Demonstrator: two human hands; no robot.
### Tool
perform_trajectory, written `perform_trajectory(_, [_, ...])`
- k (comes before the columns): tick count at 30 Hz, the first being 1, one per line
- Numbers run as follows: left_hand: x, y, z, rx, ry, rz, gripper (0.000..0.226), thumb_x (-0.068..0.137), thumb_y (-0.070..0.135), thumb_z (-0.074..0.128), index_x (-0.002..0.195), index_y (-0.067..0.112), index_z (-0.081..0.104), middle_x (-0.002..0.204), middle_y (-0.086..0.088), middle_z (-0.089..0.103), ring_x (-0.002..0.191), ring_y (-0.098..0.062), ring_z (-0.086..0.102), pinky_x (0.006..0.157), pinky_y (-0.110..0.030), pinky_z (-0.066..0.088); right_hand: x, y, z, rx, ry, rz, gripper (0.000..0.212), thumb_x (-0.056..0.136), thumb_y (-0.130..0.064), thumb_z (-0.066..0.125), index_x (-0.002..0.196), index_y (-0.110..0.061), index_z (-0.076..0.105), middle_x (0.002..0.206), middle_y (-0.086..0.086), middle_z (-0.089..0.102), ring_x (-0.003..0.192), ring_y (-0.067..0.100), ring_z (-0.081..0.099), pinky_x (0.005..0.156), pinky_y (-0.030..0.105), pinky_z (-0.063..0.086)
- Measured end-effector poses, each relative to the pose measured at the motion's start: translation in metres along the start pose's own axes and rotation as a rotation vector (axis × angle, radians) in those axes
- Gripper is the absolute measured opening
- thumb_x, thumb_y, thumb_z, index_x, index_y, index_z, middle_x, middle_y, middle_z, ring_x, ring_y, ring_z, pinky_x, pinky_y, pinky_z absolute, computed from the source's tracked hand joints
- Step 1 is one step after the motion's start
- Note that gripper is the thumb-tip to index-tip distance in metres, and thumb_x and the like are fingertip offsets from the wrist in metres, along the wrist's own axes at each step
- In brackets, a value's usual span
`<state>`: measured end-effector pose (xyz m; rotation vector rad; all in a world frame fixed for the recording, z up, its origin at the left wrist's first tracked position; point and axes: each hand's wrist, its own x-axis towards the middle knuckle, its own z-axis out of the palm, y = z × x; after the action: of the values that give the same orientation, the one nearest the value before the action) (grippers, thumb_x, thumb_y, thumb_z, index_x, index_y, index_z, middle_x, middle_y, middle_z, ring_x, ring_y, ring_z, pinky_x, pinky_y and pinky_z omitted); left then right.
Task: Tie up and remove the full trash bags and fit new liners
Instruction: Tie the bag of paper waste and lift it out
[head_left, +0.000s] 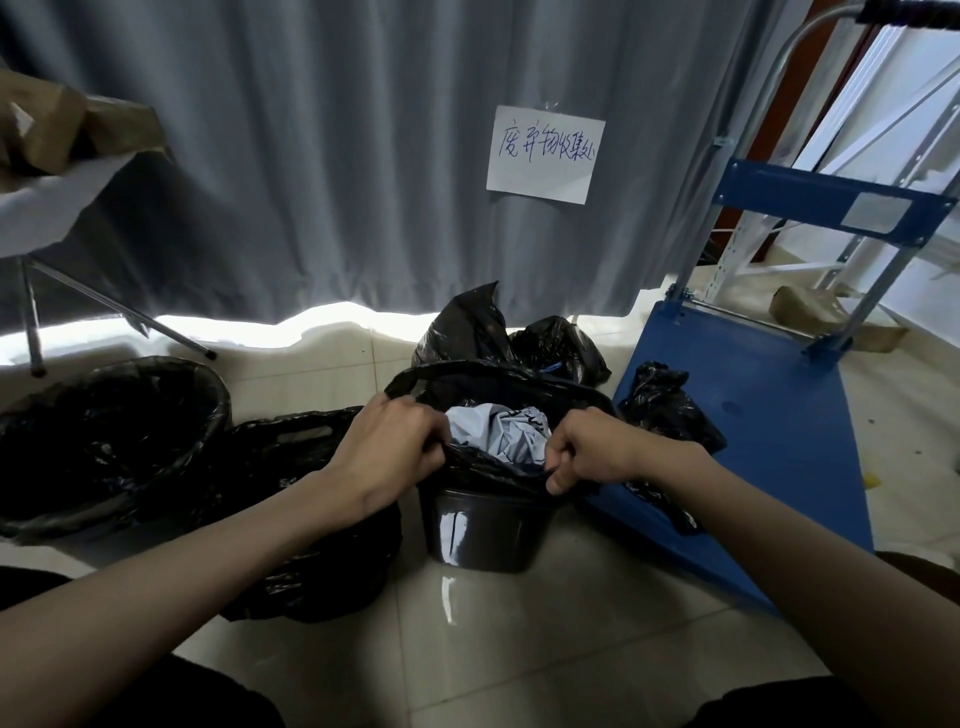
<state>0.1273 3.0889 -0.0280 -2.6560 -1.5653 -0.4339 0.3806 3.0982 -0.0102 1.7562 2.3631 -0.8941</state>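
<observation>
A small dark bin (480, 535) stands on the tiled floor in front of me. Its black trash bag (498, 376) is full of pale crumpled waste (496, 434). My left hand (389, 447) grips the bag's near-left rim, fingers curled over the plastic. My right hand (587, 449) pinches the near-right rim with thumb and curled fingers. The bag's far edge stands up above the bin.
A larger lined bin (111, 441) sits at left, with a black bag (306, 514) lying beside it. Tied black bags (514, 338) rest behind the small bin. A blue platform trolley (753, 441) at right carries another black bag (665, 410). A grey curtain with a paper sign (545, 154) hangs behind.
</observation>
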Motion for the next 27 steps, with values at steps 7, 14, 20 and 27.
perform_trajectory(7, [0.015, 0.002, -0.012, -0.181, -0.089, 0.169, 0.022, 0.08, 0.043, 0.054, 0.084, 0.032, 0.072, 0.067, 0.013, 0.06, 0.074, -0.004, 0.052, 0.084, -0.029, 0.042, -0.01, -0.001, 0.006, -0.081, -0.205, 0.035, 0.019, 0.077, -0.021, 0.082, 0.093, -0.015, 0.077, 0.072, -0.017, 0.06, 0.074, -0.007, 0.047, 0.074, 0.015, 0.043])
perform_trajectory(14, [0.024, -0.013, -0.01, 0.222, -0.129, -0.03, 0.037, 0.093, 0.051, 0.043, 0.087, 0.026, 0.07, 0.086, 0.004, 0.065, 0.094, -0.017, 0.059, 0.086, -0.035, 0.031, -0.015, 0.007, 0.003, -0.041, -0.256, 0.08, 0.01, 0.075, -0.022, 0.083, 0.082, -0.019, 0.077, 0.072, -0.019, 0.065, 0.08, 0.0, 0.058, 0.088, 0.025, 0.049])
perform_trajectory(20, [0.03, -0.03, 0.003, 0.14, -0.267, -0.457, 0.058, 0.079, 0.067, 0.053, 0.106, 0.017, 0.048, 0.096, -0.003, 0.065, 0.099, -0.025, 0.062, 0.095, -0.042, 0.033, -0.02, 0.015, 0.006, -0.049, -0.264, 0.103, 0.009, 0.074, -0.023, 0.084, 0.076, -0.023, 0.074, 0.074, -0.017, 0.066, 0.084, 0.004, 0.06, 0.091, 0.027, 0.049])
perform_trajectory(27, [0.036, -0.029, 0.001, -0.301, -0.211, -0.554, 0.032, 0.066, 0.038, 0.076, 0.082, 0.02, 0.055, 0.08, 0.004, 0.061, 0.087, -0.023, 0.059, 0.083, -0.036, 0.044, -0.021, 0.018, 0.006, -0.039, -0.274, 0.097, 0.019, 0.075, -0.025, 0.083, 0.066, -0.03, 0.068, 0.072, -0.019, 0.065, 0.08, 0.002, 0.058, 0.081, 0.023, 0.047])
